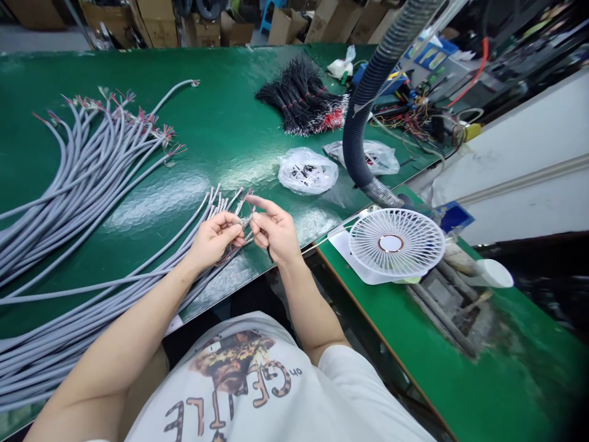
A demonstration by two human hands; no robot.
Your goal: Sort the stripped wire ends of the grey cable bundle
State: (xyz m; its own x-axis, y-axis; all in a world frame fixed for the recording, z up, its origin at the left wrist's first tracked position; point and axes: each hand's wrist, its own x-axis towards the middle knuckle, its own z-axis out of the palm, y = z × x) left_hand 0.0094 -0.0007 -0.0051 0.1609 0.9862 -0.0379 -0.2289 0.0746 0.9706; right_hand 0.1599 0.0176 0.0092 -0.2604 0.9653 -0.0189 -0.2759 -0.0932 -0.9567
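Both hands meet over the stripped ends of the lower bundle of grey cables (151,279) near the table's front edge. My left hand (218,236) is closed, thumb against fingers, around the end of one grey cable. My right hand (276,230) pinches thin wires (248,205) fanning out of that end, its index finger stretched along them. A small dark piece shows under the right palm, too hidden to name. Farther left lies a second bundle of grey cables (92,159) with red and pale wire ends bared.
Black wires (301,95) lie bundled at the back of the green table (221,123). Plastic bags of small parts (307,172) sit beyond my right hand. A ribbed hose (361,123) hangs down near a white fan (396,242) on the right. Cardboard boxes (322,21) stand behind.
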